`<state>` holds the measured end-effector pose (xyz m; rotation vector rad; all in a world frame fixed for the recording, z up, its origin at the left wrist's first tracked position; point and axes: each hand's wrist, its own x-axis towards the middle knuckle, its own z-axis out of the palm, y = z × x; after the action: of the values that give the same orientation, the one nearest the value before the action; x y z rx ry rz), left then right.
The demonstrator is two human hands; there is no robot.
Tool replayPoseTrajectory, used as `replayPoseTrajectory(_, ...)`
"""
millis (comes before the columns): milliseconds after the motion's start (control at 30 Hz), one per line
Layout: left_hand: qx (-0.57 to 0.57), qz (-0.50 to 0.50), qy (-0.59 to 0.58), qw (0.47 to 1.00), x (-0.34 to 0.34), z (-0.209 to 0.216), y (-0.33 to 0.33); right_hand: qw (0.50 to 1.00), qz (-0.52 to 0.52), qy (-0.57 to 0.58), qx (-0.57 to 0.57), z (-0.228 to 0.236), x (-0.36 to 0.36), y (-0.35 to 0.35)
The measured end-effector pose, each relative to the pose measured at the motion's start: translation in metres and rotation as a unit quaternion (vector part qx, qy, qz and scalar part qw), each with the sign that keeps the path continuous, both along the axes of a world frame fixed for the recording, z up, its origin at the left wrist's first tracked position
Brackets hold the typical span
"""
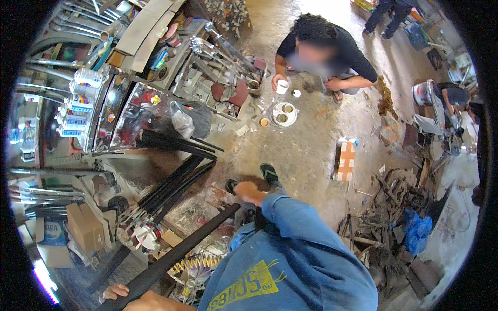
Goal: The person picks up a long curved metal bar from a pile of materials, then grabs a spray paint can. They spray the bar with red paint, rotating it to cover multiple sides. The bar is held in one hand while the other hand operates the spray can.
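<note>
A long black bar slants from the lower left up toward the middle. My left hand is wrapped round its lower end, with fingertips showing on the far side. Beyond its upper end is my right hand, out in front of my blue sleeve. The fingers of that hand are too indistinct to tell whether they are closed, and I see a small gap between it and the bar. Several similar black bars lie in a bundle on the left, beside a yellow coiled hose.
A person crouches ahead, one hand at a white cup, near a round white tray holding containers. A taped carton stands right of centre. Scrap and a blue bag heap at right; cluttered shelves line the left.
</note>
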<state>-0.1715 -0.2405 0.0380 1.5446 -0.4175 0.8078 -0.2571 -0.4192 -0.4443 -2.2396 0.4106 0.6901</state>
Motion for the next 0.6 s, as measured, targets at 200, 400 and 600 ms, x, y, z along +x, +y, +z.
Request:
replayPoseTrajectory(200, -0.037, -0.007, 0.116, 0.993, 0.007, -0.017, 0.037, 0.990, 0.029, 0.133, 0.025, -0.095, -0.129, -0.074)
replayPoseTrajectory(400, 0.027, 0.193, 0.271, 0.943, 0.003, -0.060, 0.048, 0.967, -0.076, 0.218, 0.103, -0.108, -0.205, -0.110)
replayPoseTrajectory(600, -0.147, -0.024, 0.353, 0.924, 0.016, -0.118, 0.023, 0.900, -0.176, 0.243, 0.315, -0.058, -0.188, -0.086)
